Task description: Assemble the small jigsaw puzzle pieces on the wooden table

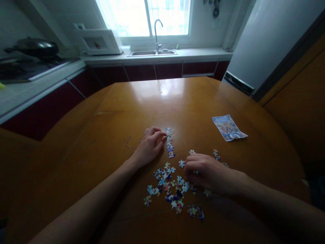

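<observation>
A narrow strip of joined jigsaw puzzle pieces lies on the wooden table, running away from me. My left hand rests at its left side, thumb and index finger pinched around a small pale puzzle piece at the strip's upper part. Loose puzzle pieces are scattered in a pile nearer to me. Over the pile's right side, my right hand is closed, fingers curled downward; whatever the fingertips hold is hidden. A light blue piece lies just left of those fingers.
A crumpled printed picture sheet lies on the right of the table. Beyond the table are a sink with a faucet, a white microwave and a pan on the stove. A refrigerator stands at the right.
</observation>
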Tool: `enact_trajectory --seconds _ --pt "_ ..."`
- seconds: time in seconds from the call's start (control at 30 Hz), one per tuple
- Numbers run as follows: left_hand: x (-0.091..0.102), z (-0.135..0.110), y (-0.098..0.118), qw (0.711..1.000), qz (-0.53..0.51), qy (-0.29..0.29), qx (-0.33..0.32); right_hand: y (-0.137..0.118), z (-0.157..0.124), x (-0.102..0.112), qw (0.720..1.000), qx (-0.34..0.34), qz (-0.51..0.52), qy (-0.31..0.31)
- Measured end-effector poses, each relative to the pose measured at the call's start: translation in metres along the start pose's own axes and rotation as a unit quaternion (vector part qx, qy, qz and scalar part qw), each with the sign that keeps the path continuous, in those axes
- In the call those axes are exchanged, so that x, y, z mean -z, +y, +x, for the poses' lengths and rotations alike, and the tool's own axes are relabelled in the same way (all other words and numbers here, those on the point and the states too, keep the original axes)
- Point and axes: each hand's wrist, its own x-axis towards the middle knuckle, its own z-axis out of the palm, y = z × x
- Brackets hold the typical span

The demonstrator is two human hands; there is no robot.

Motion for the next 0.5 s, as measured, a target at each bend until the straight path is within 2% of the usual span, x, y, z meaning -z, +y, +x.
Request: enact_trajectory --seconds 0.07,0.17,0.27,0.37,0.5 --pt "0.000 0.000 0.000 1.000 0.000 -0.002 -0.003 0.002 0.000 0.004 0.998 -0.023 0.055 0.037" --pt "0.000 0.001 0.000 1.000 -0.005 -0.005 -0.009 0.013 0.002 0.008 0.983 -0.058 0.111 0.130" --pt "-0.001 0.001 -0.001 1.000 -0.005 -0.007 -0.020 0.026 0.005 0.011 0.955 -0.128 0.132 0.231" --pt "0.000 0.001 0.000 0.999 0.011 -0.023 -0.036 0.033 0.010 0.018 0.921 -0.191 0.158 0.302" --pt "0.001 0.000 0.004 0.998 0.034 -0.044 -0.044 0.036 0.026 0.032 0.905 -0.183 0.165 0.346"
